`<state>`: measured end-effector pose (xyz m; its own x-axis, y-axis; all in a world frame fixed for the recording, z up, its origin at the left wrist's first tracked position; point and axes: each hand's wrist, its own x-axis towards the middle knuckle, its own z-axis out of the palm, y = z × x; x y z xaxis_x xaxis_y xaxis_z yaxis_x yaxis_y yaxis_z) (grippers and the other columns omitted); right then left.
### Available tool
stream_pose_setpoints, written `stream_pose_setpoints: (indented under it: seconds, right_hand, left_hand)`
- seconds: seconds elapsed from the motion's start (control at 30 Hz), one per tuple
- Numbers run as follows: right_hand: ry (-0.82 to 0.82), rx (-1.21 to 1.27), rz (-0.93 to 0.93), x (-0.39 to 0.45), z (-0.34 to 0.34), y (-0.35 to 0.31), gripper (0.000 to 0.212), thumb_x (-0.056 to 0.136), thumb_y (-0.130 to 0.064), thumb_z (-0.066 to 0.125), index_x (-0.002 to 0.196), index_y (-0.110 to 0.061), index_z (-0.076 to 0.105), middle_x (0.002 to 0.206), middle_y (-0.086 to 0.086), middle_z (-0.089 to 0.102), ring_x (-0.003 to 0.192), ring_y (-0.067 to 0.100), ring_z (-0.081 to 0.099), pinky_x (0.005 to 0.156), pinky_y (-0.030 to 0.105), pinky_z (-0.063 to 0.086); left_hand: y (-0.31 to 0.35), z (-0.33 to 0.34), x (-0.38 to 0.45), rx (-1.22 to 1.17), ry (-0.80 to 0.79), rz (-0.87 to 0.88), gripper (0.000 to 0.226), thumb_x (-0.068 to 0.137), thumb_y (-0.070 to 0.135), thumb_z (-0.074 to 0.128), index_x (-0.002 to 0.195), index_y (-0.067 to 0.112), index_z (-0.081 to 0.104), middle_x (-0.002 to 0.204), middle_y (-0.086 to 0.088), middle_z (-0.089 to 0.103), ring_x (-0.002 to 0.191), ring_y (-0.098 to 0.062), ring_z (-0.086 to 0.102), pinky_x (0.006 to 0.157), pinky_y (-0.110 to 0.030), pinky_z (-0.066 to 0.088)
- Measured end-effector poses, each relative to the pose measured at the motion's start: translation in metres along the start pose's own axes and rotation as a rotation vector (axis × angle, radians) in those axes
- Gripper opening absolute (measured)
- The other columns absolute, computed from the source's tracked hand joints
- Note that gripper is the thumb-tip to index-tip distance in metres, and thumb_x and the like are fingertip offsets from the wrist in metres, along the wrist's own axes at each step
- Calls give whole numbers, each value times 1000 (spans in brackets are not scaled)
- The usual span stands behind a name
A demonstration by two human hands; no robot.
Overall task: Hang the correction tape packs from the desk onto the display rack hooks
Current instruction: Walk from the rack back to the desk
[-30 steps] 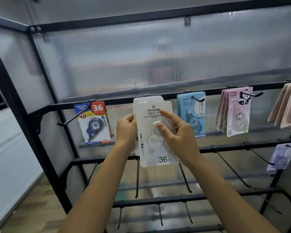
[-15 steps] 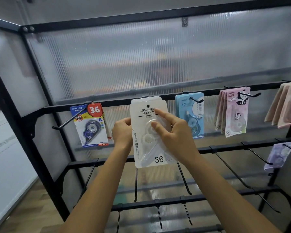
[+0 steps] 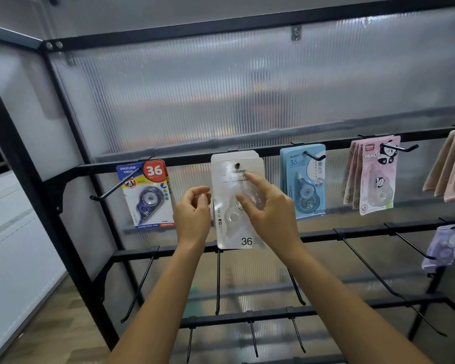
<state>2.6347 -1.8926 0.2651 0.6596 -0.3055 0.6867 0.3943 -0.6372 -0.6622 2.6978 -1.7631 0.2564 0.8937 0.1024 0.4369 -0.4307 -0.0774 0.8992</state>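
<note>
White pack [image 3: 237, 200] hung on top-rail hook [image 3: 237, 165] (peg seen through its hole), steadied by right hand [image 3: 267, 211] fingertips; left hand [image 3: 193, 214] loosely curled, seemingly holding nothing

The scene was dimly and evenly lit, with soft daylight diffused through the ribbed translucent panel [image 3: 221, 101]. Straight rack bars [image 3: 273, 151] were bowed by wide-angle distortion. Slight softness was seen towards the edges; no hard shadows were cast.
</note>
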Motion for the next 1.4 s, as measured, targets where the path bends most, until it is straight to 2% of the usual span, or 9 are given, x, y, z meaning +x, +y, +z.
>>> stream_pose_setpoints:
  seconds: [0.1, 0.23, 0.4, 0.6, 0.7, 0.8, 0.93, 1.1, 1.4]
  right_hand:
    - [31, -84, -4, -1, 5, 6, 53, 88, -35, 64, 137, -28, 48, 97, 3, 59, 81, 11, 55, 70, 15, 46]
    - [67, -179, -30, -4, 8, 9, 53, 86, -44, 61, 137, -32, 48, 88, -4, 41, 70, 7, 44, 60, 5, 31]
    - [92, -131, -42, -11, 5, 11, 51, 87, -41, 63, 135, -26, 52, 112, 6, 46, 97, 15, 49, 78, 26, 53]
    - [188, -134, -98, -27, -1, 10, 43, 87, -30, 67, 127, -14, 59, 122, 15, 50, 110, 25, 48, 91, 39, 48]
    - [218, -168, -208, -39, -1, 8, 38, 86, -28, 63, 121, -10, 62, 120, 13, 56, 114, 24, 45, 95, 36, 42]
    - [122, -111, -291, -56, 3, 6, 37, 88, -28, 57, 118, -9, 64, 119, 11, 60, 114, 23, 49, 97, 35, 41]
    - [-46, -55, -327, -86, 17, -2, 33, 83, -13, 68, 115, -5, 66, 116, 10, 64, 110, 27, 57, 97, 40, 46]
    - [-242, -6, -375, -127, 42, -32, 31, 81, -7, 69, 112, -3, 68, 117, 12, 65, 112, 29, 58, 99, 42, 46]
    - [-497, 181, -520, -255, 100, -155, 31, 76, 2, 71, 106, -3, 69, 112, 13, 67, 107, 30, 59, 98, 35, 43]
  left_hand:
    - [-4, -2, -5, -11, 1, -9, 21, 98, 15, 48, 91, 30, 61, 94, 2, 67, 91, -9, 63, 78, -25, 52]
    - [-3, -1, -12, -6, -32, 20, 10, 95, 24, 56, 91, 32, 61, 91, 5, 68, 82, -1, 65, 68, -17, 52]
    - [-3, 1, -23, 15, -15, 40, 11, 91, 28, 63, 101, 26, 59, 93, 8, 68, 81, 5, 64, 62, -7, 48]
    - [-3, 1, -40, 122, 47, 43, 28, 87, 33, 68, 110, 25, 54, 100, 6, 64, 84, 13, 58, 66, -3, 45]
    - [-3, -3, -53, 213, 96, 56, 25, 88, 32, 67, 108, 27, 54, 102, 5, 64, 87, 12, 58, 67, -2, 43]
    - [-5, -11, -74, 339, 126, 80, 21, 90, 30, 64, 109, 28, 54, 105, 5, 63, 97, 0, 58, 76, -9, 45]
    - [-7, -36, -104, 529, 144, 96, 22, 91, 22, 62, 113, 19, 60, 109, 6, 59, 100, -11, 57, 88, -30, 49]
    - [-5, -91, -142, 788, 158, 120, 26, 93, 23, 58, 118, 17, 63, 117, 3, 62, 111, -11, 54, 97, -25, 40]
    - [20, -265, -258, 1088, 280, -22, 30, 92, 15, 54, 120, 14, 65, 119, -4, 66, 111, -21, 58, 94, -21, 33]
